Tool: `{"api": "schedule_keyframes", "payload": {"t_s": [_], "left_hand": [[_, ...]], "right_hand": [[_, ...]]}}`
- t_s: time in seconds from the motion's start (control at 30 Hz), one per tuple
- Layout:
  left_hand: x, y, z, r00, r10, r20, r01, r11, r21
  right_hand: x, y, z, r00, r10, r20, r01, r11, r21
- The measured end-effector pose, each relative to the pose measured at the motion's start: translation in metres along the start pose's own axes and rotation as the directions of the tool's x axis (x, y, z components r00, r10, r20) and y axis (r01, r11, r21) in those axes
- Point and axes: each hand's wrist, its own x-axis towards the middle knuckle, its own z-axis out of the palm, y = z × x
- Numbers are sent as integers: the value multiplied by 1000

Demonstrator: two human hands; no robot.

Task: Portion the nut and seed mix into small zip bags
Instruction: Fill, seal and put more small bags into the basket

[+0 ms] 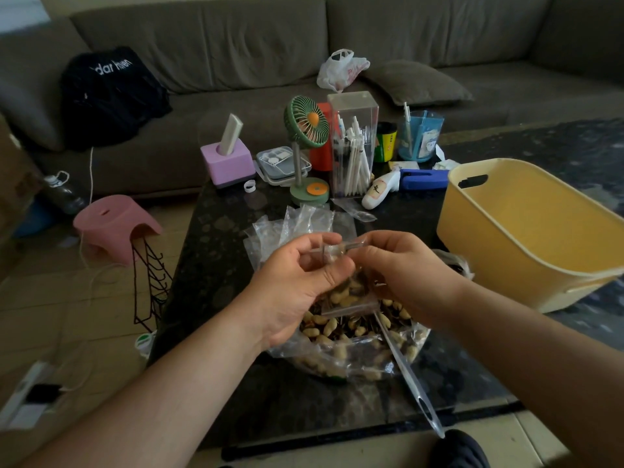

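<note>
Between hands (347,265), zip bag (351,292), top hidden

A yellow tub (526,231) sits at the right edge of my dark counter (216,265). At the counter's far end, mid-frame, stand a green fan (305,125), a clear box of pens (353,146), a blue cup (417,136), a dark can (386,141) and an orange container (320,150). Left of the fan are a flat grey case (282,162) and a purple block (228,165) with a white piece standing in it. A white bottle (380,190) and a blue tool (423,179) lie near the tub. Behind runs a grey sofa (236,45) with a black bag (111,96) in the upper left, a white plastic bag (341,70) and a cushion (417,84). A pink stool (113,228) stands on the floor at left.
</note>
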Motion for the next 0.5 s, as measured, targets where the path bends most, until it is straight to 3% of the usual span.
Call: {"api": "schedule_keyframes", "payload": {"t_s": [0.1, 0.27, 0.5], "left_hand": [[1, -3, 0, 999, -6, 40, 6, 1000, -1], [3, -5, 3, 997, 46, -56, -48, 999, -24], [2, -5, 5, 996, -63, -62, 49, 977, -209]], "right_hand": [[-1, -1, 0, 999, 52, 14, -54, 991, 119], [-1, -1, -3, 984, 77, 159, -108, 975, 194], [5, 7, -8, 996, -88, 20, 88, 996, -5]]}}
